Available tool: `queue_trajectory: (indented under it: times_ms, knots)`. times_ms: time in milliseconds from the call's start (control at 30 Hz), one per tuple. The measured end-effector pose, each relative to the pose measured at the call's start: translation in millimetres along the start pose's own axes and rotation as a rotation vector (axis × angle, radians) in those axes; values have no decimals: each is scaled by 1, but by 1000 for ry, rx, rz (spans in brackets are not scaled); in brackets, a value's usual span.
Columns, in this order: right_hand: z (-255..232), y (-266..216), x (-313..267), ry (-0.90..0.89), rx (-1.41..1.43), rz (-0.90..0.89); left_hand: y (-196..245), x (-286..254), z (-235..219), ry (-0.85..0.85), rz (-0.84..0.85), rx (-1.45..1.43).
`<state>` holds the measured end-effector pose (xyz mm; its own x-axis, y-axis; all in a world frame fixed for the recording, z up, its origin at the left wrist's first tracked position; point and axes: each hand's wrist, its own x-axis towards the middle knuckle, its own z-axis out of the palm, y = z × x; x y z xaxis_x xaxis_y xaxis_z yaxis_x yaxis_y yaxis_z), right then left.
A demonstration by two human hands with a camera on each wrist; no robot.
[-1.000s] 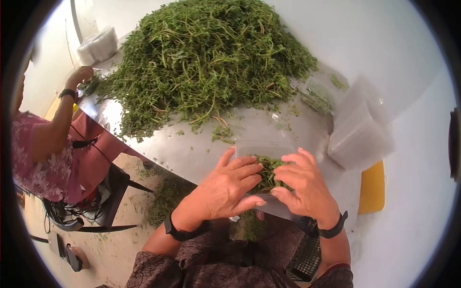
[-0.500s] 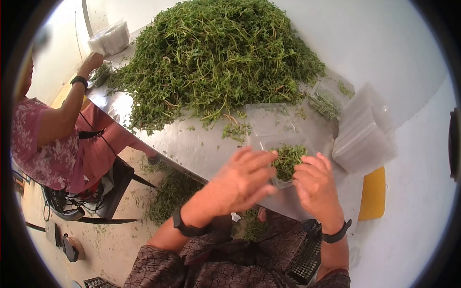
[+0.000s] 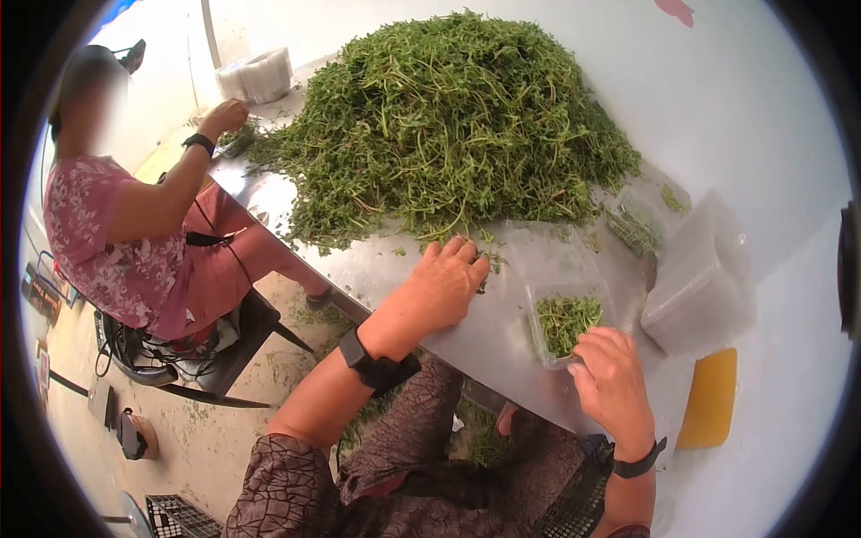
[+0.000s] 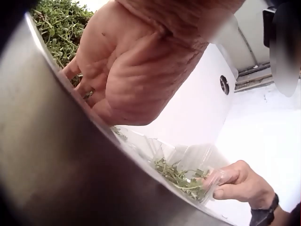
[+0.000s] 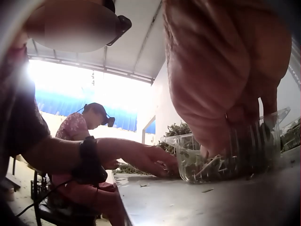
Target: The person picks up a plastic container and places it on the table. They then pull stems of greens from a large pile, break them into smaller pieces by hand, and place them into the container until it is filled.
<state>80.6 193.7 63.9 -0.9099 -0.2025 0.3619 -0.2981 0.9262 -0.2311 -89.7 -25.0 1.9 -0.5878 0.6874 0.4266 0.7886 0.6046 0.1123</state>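
A clear plastic clamshell box [image 3: 551,362] rests on the metal table with its lid folded back toward the pile. Leafy green sprigs [image 3: 568,323] lie inside it. My right hand [image 3: 612,381] pinches the box's near right corner, the thumb and fingers on its wall in the left wrist view. Farther left, my left hand [image 3: 438,289] is down on the table at the front edge of the big heap of greens [image 3: 466,125]. Its fingers curl over a few loose sprigs [image 4: 88,94], mostly hidden under the palm.
Stacked clear boxes [image 3: 704,269] stand at the right by the wall, with a filled box [image 3: 635,229] behind. A yellow panel [image 3: 708,399] hangs beyond the table's right edge. At the left a seated person [image 3: 126,224] handles greens beside another box stack [image 3: 256,76].
My left hand has left the box and moved left and forward to the loose sprigs by the heap. My right hand has shifted to the box's near corner. The view has swung left.
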Motion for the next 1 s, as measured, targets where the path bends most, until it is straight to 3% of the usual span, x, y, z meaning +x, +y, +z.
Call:
queue_trajectory:
  times_ms: [67, 100, 167, 300, 367, 500, 667, 867, 1000]
  knots:
    - [-1, -2, -2, -1, 0, 5, -1, 6, -10, -158, -71, -86]
    - [-2, -2, -2, -11, -6, -2, -3, 5, -9, -154, -73, -82]
    - [-4, -2, -3, -11, -19, -10, -11, 4, -4, 29, 3, -50]
    - [-2, -2, -4, -11, -1, -3, -29, 10, -12, 35, -38, -262]
    - [-1, -2, -6, -14, 7, 6, -36, 19, -25, 106, -318, -301]
    - [-2, -3, -5, -13, 17, 6, -45, 26, -23, 294, -346, -229]
    - [-1, -2, -5, -18, 45, 17, -34, 37, -21, 88, -535, -197]
    - [-3, -3, -5, -21, 53, 24, -48, 31, -9, -58, -416, -33]
    - [-2, -4, -6, -3, 53, 18, -43, 25, -14, 4, -379, -38]
